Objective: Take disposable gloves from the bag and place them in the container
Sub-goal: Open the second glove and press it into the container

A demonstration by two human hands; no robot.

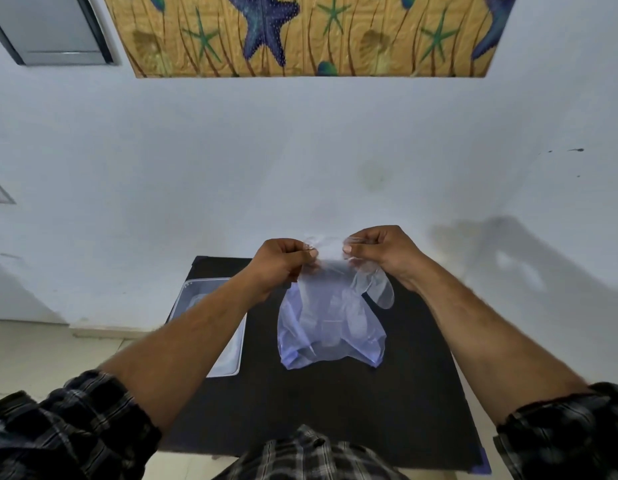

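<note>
Hands raised above a dark worktop (335,403), both pinching the mouth of a clear plastic bag (330,327). The left hand (283,263) is closed on the bag's upper left edge, thumb against forefinger; the right hand (380,252) is closed on the upper right edge and also grips a translucent disposable glove (373,289), whose fingers dangle outside the bag just below that hand. The bag hangs between the two hands, its bottom resting on or just above the worktop; further gloves show as pale folded shapes inside it. A clear rectangular container (227,355) sits on the left part of the worktop, partly hidden behind the left forearm; its contents cannot be made out. Plaid sleeves (68,431) are rolled up past both forearms. A white wall (300,150) stands behind, bearing a starfish-patterned panel (300,32) above.
</note>
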